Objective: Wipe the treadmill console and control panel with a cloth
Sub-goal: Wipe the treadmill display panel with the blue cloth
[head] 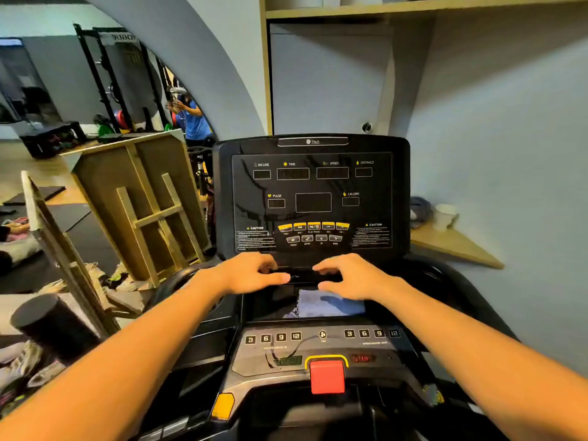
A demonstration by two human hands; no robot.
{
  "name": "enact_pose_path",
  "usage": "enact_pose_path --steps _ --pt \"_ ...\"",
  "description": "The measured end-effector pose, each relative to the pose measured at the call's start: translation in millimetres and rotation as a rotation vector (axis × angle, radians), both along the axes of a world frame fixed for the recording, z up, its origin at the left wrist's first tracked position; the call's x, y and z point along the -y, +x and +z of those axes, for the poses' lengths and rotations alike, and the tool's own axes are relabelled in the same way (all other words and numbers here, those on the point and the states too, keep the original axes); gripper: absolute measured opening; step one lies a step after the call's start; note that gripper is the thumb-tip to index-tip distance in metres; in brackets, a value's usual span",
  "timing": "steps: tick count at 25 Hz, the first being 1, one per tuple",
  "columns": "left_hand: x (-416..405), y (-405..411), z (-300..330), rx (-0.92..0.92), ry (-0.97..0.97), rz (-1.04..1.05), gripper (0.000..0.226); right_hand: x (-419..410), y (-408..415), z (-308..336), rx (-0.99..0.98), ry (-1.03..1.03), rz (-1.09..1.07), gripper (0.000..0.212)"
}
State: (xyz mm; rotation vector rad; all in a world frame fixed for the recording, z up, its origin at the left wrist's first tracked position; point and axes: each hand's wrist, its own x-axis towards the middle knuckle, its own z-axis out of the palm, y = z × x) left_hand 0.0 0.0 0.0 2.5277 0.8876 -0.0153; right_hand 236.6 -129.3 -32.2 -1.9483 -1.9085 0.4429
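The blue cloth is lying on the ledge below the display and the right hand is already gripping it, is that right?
Not quite. The head view shows the blue cloth on the ledge, but the right hand hovers above it, fingers spread, no grip yet.

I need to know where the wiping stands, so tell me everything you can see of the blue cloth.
The blue cloth looks like soft fabric, light blue, with a frayed left edge. It lies crumpled and flat in the dark recess of the treadmill console, below the display and above the row of number buttons. The right hand hovers over its upper edge, hiding part of it; contact cannot be told. The left hand is clear of it.
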Motion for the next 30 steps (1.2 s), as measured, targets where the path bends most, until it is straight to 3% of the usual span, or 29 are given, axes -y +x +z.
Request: enact_pose_path --steps 4,9,14,18,22,30 --pt "11 -6 -49 -0.167 0.0 -0.041 0.108 16 -5 -44 0.139 -0.188 0.032 0.049" --pt "8 -7 -62 -0.251 0.051 -0.015 0.115 10 3 -57 0.178 -0.198 -0.032 0.045" --pt "7 -5 -66 -0.282 0.076 -0.025 0.086 5 -4 -61 0.248 -0.209 -0.036 0.045" --pt "-5 -3 -54 -0.222 0.096 -0.012 0.066 2 -5 -64 0.234 -0.206 -0.067 0.032" --pt "-45 0 -5 -0.099 0.276 0.047 0.055 0 -6 -67 0.238 -0.197 -0.094 0.02" --pt "-133 -3 83 0.121 0.58 0.156 0.053 -21 14 -9 0.107 -0.215 -0.079 0.028"
